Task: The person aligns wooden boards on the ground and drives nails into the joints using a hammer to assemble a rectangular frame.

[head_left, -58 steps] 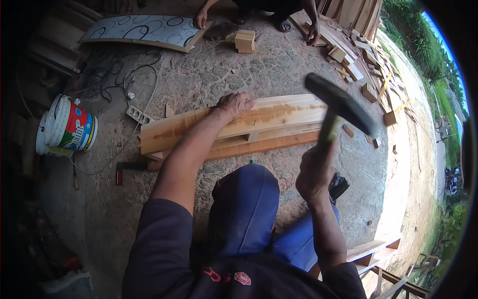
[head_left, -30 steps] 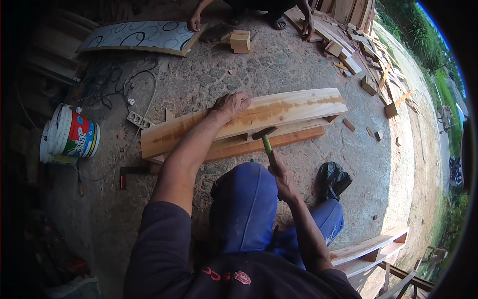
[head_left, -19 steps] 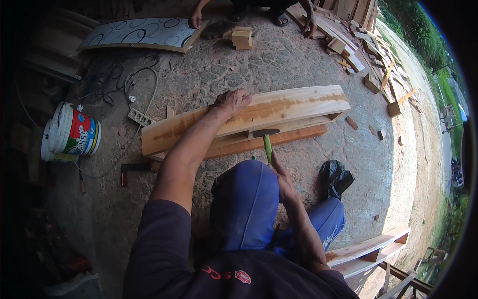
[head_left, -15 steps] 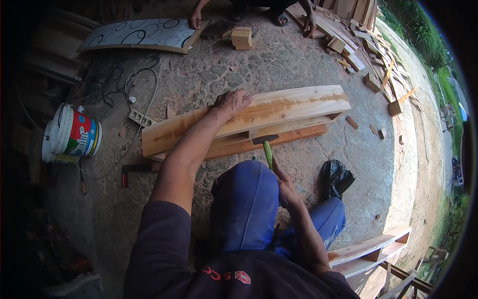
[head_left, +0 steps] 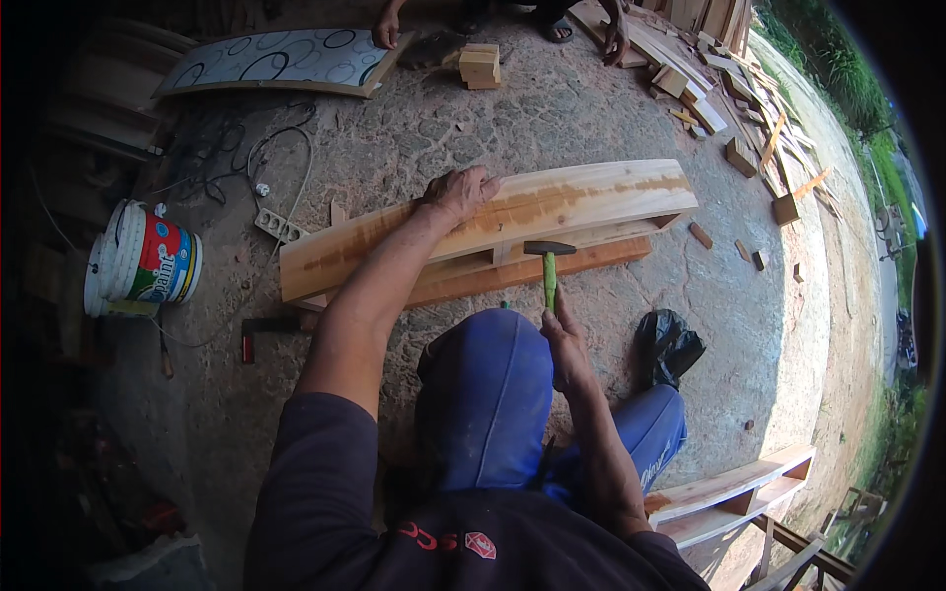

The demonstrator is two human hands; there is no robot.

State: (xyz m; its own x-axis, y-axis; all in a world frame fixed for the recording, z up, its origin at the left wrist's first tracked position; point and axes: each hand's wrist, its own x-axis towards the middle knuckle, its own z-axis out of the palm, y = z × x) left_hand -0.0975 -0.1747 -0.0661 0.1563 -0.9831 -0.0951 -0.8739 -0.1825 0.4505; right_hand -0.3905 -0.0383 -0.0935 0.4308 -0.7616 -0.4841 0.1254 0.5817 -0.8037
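Observation:
A long pale wooden plank assembly [head_left: 581, 202] lies across the stone ground in front of me, with a thinner reddish strip along its near side. My left hand [head_left: 458, 192] presses flat on the top of the plank. My right hand [head_left: 564, 340] grips the green handle of a hammer [head_left: 548, 266]. The dark hammer head rests against the near edge of the plank by a small wooden block. My knees in blue trousers fill the space below.
A paint bucket [head_left: 148, 264] lies on its side at left, near a power strip [head_left: 279, 227] and cables. A patterned panel [head_left: 281, 61] sits at top left, touched by another person's hand [head_left: 386, 20]. Wood offcuts [head_left: 734, 148] litter the right. A black bag [head_left: 668, 345] lies by my knee.
The hammer swung down from a raised position at right onto the near edge of the plank and stays there. My left hand has kept its place on the plank.

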